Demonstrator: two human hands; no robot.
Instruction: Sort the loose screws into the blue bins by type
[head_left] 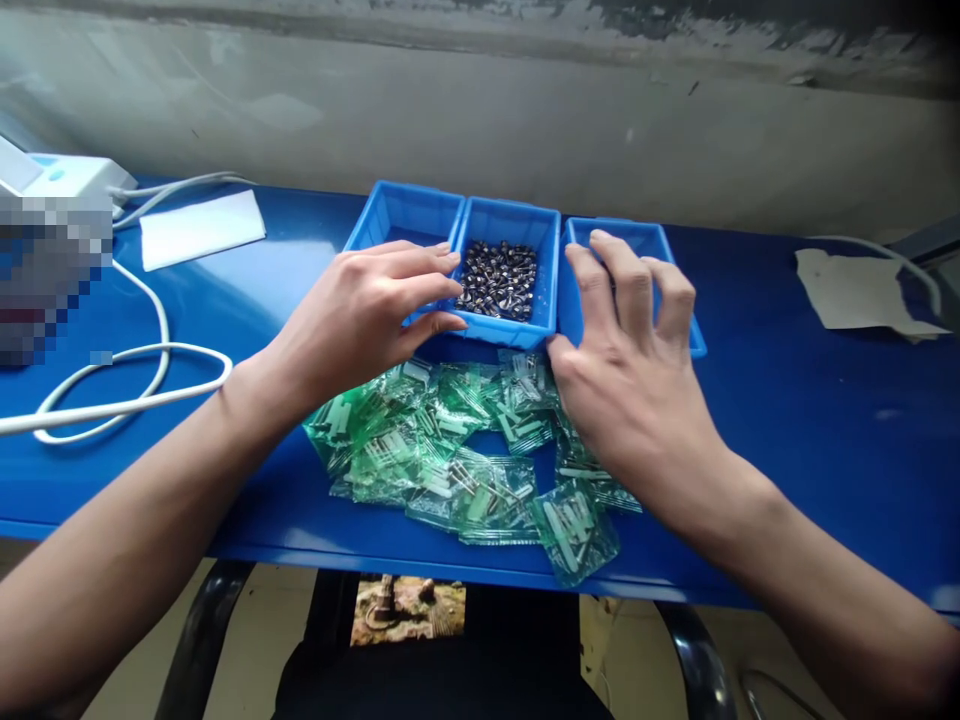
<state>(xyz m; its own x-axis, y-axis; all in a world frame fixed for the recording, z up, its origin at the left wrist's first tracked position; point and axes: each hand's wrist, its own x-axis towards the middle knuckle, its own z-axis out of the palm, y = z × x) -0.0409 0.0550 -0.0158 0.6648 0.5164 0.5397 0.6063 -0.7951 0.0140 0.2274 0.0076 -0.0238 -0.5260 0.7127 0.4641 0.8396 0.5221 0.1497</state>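
Three blue plastic bins stand side by side. The middle bin [502, 330] holds a pile of small dark metal screws or similar fasteners [499, 280], too small to name surely. My left hand [379, 300] reaches over the front of the left bin [416, 215], its fingers apart and their tips at the middle bin's left wall. Over the right bin [652, 233] my right hand [630, 350] spreads bent fingers, with the thumb near the middle bin's front right corner. Neither hand visibly holds anything. Clear green packets [491, 495] of screws and pale plugs lie before the bins.
A white cable [135, 405] loops across the blue table [795, 450] at left, near a white device [82, 175] and a white card [202, 230]. Crumpled paper [862, 290] lies at right. A wall [480, 120] rises behind the bins.
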